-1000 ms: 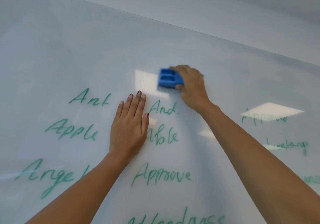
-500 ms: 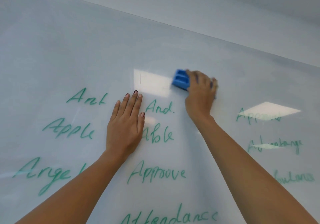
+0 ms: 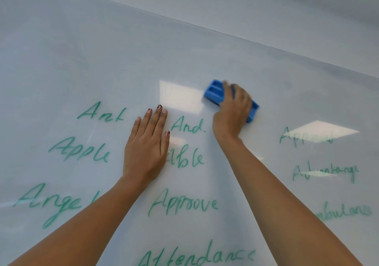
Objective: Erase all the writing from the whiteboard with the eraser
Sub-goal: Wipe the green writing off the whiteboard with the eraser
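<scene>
Status: our right hand (image 3: 231,112) grips the eraser (image 3: 214,92), fingers curled over its top, pressing it on the board (image 3: 82,50) just right of frame centre. The eraser sits above "And." (image 3: 187,126) and touches no word. Our left hand (image 3: 145,146) lies open and flat on the board, fingers straight, between "Ant" (image 3: 101,112) and "And.".

Progress, our read: early.
- Upper part of the board shows no ink.
- Left column to go: "Ant", "Apple" (image 3: 80,150), "Angel" (image 3: 51,202).
- Middle column to go: "And.", "Able" (image 3: 188,159), "Approve" (image 3: 182,203), "Attendance" (image 3: 196,255).
- Right column: three words, partly washed out by glare (image 3: 320,131), also untouched.

So roughly ten words are left, and every row needs a pass.
</scene>
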